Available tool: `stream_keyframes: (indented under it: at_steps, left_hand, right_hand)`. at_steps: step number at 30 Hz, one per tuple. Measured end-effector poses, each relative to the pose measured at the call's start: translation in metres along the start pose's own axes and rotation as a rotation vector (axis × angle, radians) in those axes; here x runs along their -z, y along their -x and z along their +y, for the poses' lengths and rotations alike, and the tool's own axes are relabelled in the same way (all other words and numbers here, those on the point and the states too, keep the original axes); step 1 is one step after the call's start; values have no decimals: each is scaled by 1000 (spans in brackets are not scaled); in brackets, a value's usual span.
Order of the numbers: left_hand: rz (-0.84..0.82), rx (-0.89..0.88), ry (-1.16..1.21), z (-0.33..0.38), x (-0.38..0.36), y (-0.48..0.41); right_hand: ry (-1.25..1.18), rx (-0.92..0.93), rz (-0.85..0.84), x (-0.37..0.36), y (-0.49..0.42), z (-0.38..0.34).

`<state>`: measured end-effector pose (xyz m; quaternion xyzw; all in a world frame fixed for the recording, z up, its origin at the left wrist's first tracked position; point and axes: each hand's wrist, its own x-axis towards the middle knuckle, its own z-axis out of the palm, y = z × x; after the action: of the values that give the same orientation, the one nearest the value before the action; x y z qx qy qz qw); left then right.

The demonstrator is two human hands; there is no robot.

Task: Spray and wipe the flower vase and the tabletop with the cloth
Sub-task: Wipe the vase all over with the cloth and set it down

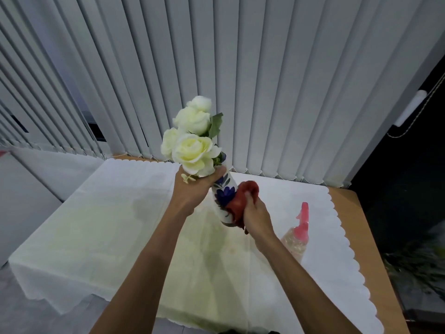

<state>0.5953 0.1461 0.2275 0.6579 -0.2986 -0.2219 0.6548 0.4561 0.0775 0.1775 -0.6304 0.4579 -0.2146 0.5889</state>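
A white vase [225, 197] painted with blue flowers is lifted above the table and tilted to the left. It carries a bunch of white roses [191, 138]. My left hand [195, 189] grips the vase at its neck, just under the blooms. My right hand [255, 216] presses a bunched red cloth [243, 198] against the vase's right side and lower body. The tabletop [108, 225] under a white scalloped cover lies below both hands. A spray bottle [297, 237] with a pink trigger head stands on the table to the right of my right hand.
Grey vertical blinds [265, 80] hang right behind the table's far edge. Bare wood of the table [366, 237] shows along the right side, past the cover. A dark opening with a blind cord [409, 116] is at the far right.
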Motion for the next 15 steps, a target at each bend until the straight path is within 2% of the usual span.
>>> stream_keyframes:
  at_steps: [3, 6, 11, 15]
  left_hand:
    - [-41, 0, 7, 1, 1, 3]
    - [-106, -23, 23, 4, 6, 4]
    - [-111, -18, 40, -1, 17, 1]
    - [-128, -35, 28, -8, 12, 7]
  right_hand:
    - [-136, 125, -68, 0, 4, -23]
    - [-266, 172, -122, -3, -1, -32]
    - [-108, 62, -121, 5, 2, -22]
    - [-259, 167, -196, 2, 1, -39]
